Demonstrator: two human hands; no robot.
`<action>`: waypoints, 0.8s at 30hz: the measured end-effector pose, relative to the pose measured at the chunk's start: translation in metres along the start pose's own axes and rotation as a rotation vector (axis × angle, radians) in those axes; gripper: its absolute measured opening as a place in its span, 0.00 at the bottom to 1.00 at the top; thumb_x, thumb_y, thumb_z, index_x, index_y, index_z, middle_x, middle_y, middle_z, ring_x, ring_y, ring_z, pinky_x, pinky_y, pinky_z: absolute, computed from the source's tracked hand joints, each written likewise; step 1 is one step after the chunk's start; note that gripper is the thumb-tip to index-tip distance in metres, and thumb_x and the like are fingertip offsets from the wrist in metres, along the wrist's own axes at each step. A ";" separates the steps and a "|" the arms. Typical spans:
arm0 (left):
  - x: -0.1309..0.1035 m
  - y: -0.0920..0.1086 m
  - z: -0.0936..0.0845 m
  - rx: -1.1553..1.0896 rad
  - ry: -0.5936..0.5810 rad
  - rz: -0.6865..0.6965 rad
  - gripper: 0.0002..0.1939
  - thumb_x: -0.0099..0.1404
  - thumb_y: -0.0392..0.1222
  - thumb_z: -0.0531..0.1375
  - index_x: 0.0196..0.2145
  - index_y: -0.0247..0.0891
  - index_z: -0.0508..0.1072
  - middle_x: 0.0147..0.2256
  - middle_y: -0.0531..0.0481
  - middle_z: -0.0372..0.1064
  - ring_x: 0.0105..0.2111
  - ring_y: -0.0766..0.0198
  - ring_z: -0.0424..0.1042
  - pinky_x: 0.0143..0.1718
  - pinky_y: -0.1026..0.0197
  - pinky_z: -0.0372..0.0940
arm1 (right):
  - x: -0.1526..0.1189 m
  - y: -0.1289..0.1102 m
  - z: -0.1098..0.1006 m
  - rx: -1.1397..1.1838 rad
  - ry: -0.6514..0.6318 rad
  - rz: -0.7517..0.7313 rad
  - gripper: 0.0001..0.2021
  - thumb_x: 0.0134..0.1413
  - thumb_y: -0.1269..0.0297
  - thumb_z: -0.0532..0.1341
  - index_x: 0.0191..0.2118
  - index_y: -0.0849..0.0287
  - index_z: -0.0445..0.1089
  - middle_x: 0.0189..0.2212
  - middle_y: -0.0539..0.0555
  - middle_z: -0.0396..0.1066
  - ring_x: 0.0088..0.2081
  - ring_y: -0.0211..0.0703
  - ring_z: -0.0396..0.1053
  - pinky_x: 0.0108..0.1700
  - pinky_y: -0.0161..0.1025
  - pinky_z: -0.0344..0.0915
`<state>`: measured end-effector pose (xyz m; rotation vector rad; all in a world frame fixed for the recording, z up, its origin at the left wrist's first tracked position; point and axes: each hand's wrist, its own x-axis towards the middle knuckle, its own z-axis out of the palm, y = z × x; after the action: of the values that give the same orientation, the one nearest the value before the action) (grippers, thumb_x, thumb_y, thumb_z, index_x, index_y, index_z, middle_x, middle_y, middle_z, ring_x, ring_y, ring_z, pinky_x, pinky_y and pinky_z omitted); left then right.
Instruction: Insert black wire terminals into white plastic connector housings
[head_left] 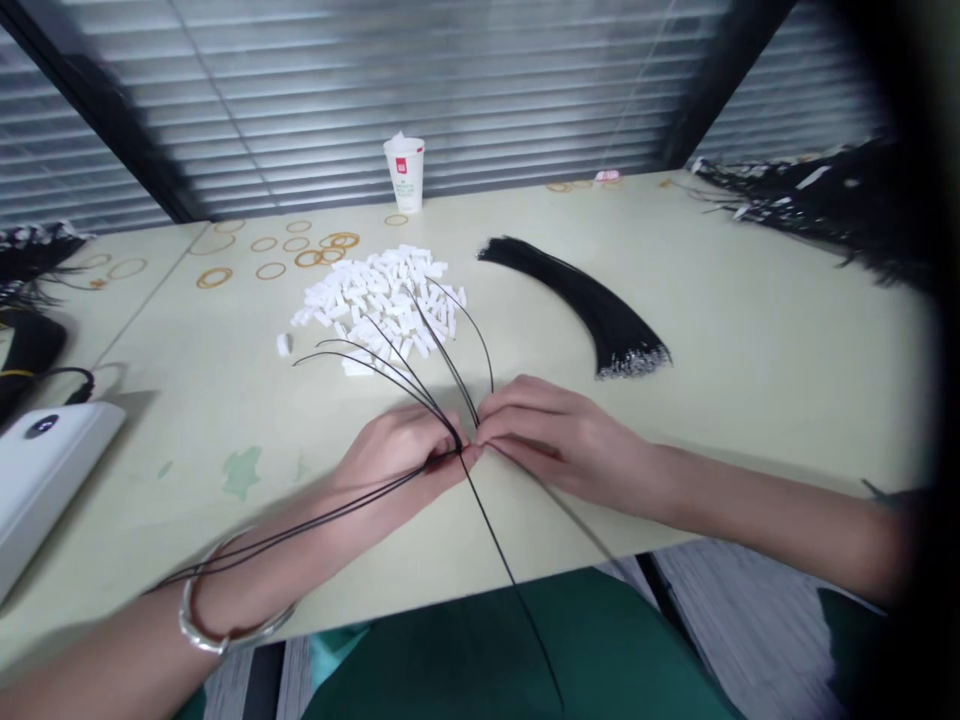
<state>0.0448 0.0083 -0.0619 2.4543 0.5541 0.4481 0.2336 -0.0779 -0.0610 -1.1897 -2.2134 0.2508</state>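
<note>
The left hand point(416, 445) is pinching a bunch of black wires point(431, 402) between thumb and fingers, and the wires are crossing right there at the fingertips! The right hand point(566, 435) is meeting it just beside, its fingers pressing together at the tips, apparently clamping on a blurred strand point(559, 497) that is running back toward the person, slanting right beneath the palm. A speck of orange is showing between the two sets of fingertips, too small to make out.

Now the long axes: several wires are fanning forward from the pinch, most of them leaning left and curving at their far ends. Two more are trailing back left along the forearm, over the bracelet point(206, 640), while a single wire point(496, 541) is pointing back toward the person and slanting right, past the table edge.

Beyond the fingers, a pile of white pieces point(382, 290) is lying straight ahead, the longer wire ends reaching over it. Ahead and to the right, a thick bundle point(581, 290) is curving, its silvery end facing nearer the fingers. Farther forward, a paper cup point(406, 180) is standing upright.
</note>
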 end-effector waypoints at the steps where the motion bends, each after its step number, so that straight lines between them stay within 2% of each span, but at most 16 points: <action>1: 0.000 0.000 0.000 0.008 0.000 0.001 0.06 0.61 0.39 0.57 0.27 0.37 0.68 0.23 0.56 0.62 0.23 0.71 0.61 0.23 0.68 0.57 | -0.004 -0.001 -0.002 -0.054 -0.038 -0.036 0.13 0.58 0.75 0.52 0.46 0.61 0.66 0.43 0.56 0.68 0.44 0.40 0.64 0.46 0.39 0.64; 3: 0.000 0.000 0.000 0.021 0.001 -0.004 0.09 0.61 0.39 0.57 0.25 0.36 0.68 0.22 0.55 0.61 0.22 0.72 0.60 0.22 0.69 0.57 | -0.015 -0.003 -0.011 -0.160 -0.062 -0.039 0.20 0.56 0.77 0.52 0.54 0.58 0.60 0.49 0.56 0.65 0.50 0.43 0.62 0.50 0.42 0.62; 4: 0.000 0.000 0.000 0.020 0.000 -0.010 0.09 0.61 0.39 0.57 0.24 0.36 0.68 0.22 0.55 0.62 0.21 0.72 0.60 0.21 0.69 0.56 | -0.022 -0.003 -0.018 -0.195 -0.029 0.022 0.22 0.56 0.76 0.52 0.56 0.56 0.58 0.51 0.56 0.64 0.51 0.43 0.62 0.50 0.42 0.62; 6: 0.000 0.000 0.001 0.006 0.001 -0.024 0.08 0.61 0.40 0.57 0.25 0.36 0.68 0.23 0.55 0.63 0.20 0.72 0.60 0.20 0.69 0.56 | -0.038 0.005 -0.037 -0.268 0.113 0.253 0.20 0.57 0.71 0.53 0.55 0.53 0.58 0.50 0.55 0.64 0.48 0.42 0.64 0.47 0.40 0.63; 8: 0.000 -0.001 0.002 -0.014 0.002 -0.032 0.08 0.61 0.40 0.57 0.26 0.36 0.69 0.23 0.55 0.63 0.20 0.72 0.60 0.20 0.69 0.56 | -0.054 0.022 -0.059 -0.413 0.207 0.546 0.14 0.57 0.65 0.54 0.50 0.52 0.63 0.47 0.56 0.66 0.43 0.44 0.65 0.43 0.42 0.61; 10: 0.000 -0.002 0.003 -0.023 -0.002 -0.039 0.08 0.61 0.40 0.57 0.26 0.36 0.69 0.22 0.55 0.63 0.20 0.72 0.60 0.20 0.69 0.57 | -0.070 0.047 -0.080 -0.551 0.120 0.834 0.11 0.57 0.59 0.54 0.43 0.54 0.66 0.46 0.57 0.67 0.40 0.46 0.65 0.42 0.43 0.57; 12: 0.000 -0.002 0.003 -0.020 -0.003 -0.052 0.09 0.62 0.41 0.57 0.26 0.36 0.69 0.22 0.55 0.63 0.21 0.72 0.60 0.21 0.69 0.57 | -0.082 0.070 -0.095 -0.514 0.022 0.953 0.11 0.54 0.55 0.56 0.37 0.55 0.68 0.39 0.57 0.70 0.34 0.44 0.65 0.37 0.42 0.57; 14: 0.000 -0.002 0.003 -0.018 -0.005 -0.068 0.10 0.62 0.42 0.57 0.25 0.36 0.68 0.23 0.55 0.63 0.21 0.72 0.60 0.21 0.69 0.57 | -0.090 0.087 -0.102 -0.437 -0.061 0.999 0.12 0.53 0.53 0.56 0.36 0.56 0.67 0.34 0.55 0.71 0.31 0.41 0.66 0.34 0.39 0.58; 17: 0.000 -0.002 0.003 -0.032 -0.014 -0.076 0.11 0.62 0.43 0.57 0.24 0.36 0.68 0.23 0.55 0.63 0.20 0.73 0.60 0.20 0.70 0.56 | -0.095 0.097 -0.106 -0.374 -0.131 1.020 0.13 0.54 0.53 0.54 0.39 0.57 0.66 0.33 0.56 0.71 0.31 0.39 0.66 0.33 0.36 0.57; 20: 0.000 -0.002 0.003 -0.036 -0.012 -0.058 0.10 0.62 0.41 0.57 0.25 0.35 0.68 0.23 0.55 0.63 0.21 0.73 0.60 0.21 0.70 0.57 | -0.093 0.099 -0.111 -0.392 -0.169 1.038 0.14 0.54 0.54 0.54 0.39 0.58 0.67 0.34 0.57 0.71 0.32 0.40 0.65 0.35 0.37 0.56; 24: 0.001 -0.001 0.003 -0.033 0.001 -0.037 0.08 0.61 0.39 0.57 0.26 0.35 0.69 0.22 0.55 0.62 0.21 0.73 0.60 0.21 0.70 0.57 | -0.089 0.105 -0.117 -0.467 -0.190 1.092 0.10 0.47 0.56 0.59 0.32 0.58 0.70 0.29 0.56 0.70 0.30 0.42 0.62 0.34 0.41 0.53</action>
<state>0.0462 0.0079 -0.0643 2.4087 0.5870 0.4395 0.4123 -0.1028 -0.0502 -2.6468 -1.5614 0.2794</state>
